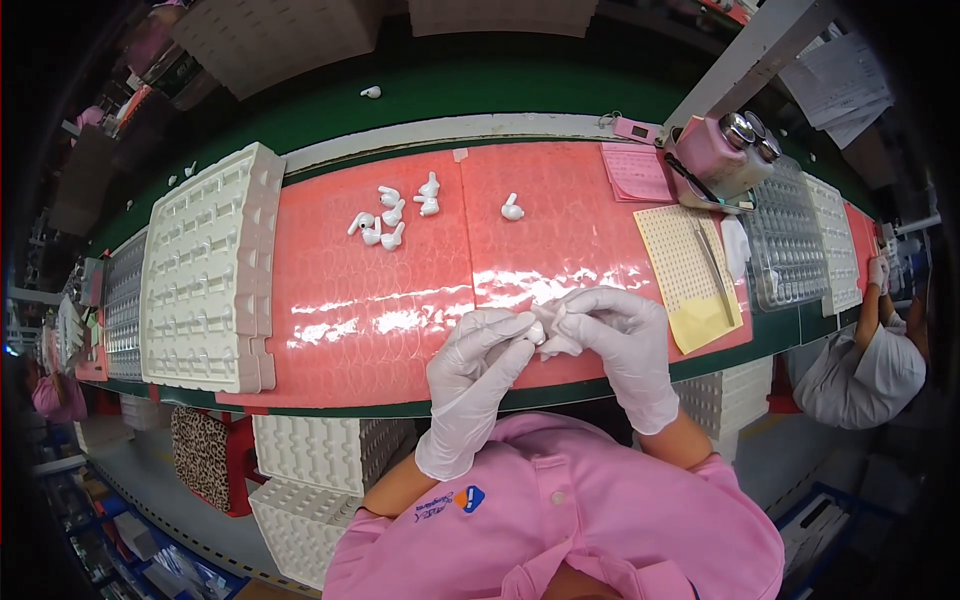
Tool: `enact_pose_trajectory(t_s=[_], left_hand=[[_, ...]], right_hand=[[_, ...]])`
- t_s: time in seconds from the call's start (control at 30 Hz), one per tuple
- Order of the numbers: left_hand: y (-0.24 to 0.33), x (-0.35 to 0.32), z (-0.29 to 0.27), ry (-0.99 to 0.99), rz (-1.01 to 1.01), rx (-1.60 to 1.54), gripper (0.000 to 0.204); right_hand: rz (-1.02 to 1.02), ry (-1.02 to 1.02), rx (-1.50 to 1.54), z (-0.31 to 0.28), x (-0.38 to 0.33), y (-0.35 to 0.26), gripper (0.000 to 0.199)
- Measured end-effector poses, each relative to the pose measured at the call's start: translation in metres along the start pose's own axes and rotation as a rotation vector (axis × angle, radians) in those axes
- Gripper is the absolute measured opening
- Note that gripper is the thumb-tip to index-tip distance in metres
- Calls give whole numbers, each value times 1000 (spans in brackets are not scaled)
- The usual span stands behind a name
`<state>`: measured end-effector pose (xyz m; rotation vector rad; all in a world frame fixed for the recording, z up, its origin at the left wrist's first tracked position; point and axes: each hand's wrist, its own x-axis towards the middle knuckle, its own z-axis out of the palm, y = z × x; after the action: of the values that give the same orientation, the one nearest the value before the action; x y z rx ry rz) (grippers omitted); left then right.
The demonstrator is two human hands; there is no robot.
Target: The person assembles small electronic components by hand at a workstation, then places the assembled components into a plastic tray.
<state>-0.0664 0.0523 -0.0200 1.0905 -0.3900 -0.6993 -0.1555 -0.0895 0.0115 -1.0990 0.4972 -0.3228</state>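
Both my hands wear white gloves and meet above the near part of the pink work mat [370, 290]. My left hand [474, 368] pinches a small white earbud [538, 332], largely covered by fingers. Against it, my right hand [630, 345] holds a crumpled white cloth [562, 346] between closed fingers. Beyond my hands a single white earbud [512, 208] lies on the mat. Several more white earbuds [391, 215] lie in a loose group farther left.
A tall white moulded tray stack [208, 270] stands at the left. To the right lie tweezers [714, 270] on a yellow sheet [668, 245], a pink notepad [638, 172], pump bottles [722, 150] in a holder and a clear tray [785, 235]. Behind runs a green conveyor belt [480, 95].
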Motion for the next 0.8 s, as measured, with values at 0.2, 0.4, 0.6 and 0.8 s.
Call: enact_pose_trajectory(t_s=[0.2, 0.4, 0.6, 0.8], left_hand=[[1, -4, 2, -6, -76, -91, 28], [4, -2, 4, -22, -77, -53, 31], [1, -2, 4, -17, -70, -21, 31], [1, -2, 2, -35, -60, -46, 29]], right_hand=[[-468, -169, -566, -1, -1, 12, 11], [-5, 4, -11, -2, 0, 2, 16], [-289, 39, -227, 11, -9, -2, 14], [-74, -52, -220, 2, -8, 5, 15]])
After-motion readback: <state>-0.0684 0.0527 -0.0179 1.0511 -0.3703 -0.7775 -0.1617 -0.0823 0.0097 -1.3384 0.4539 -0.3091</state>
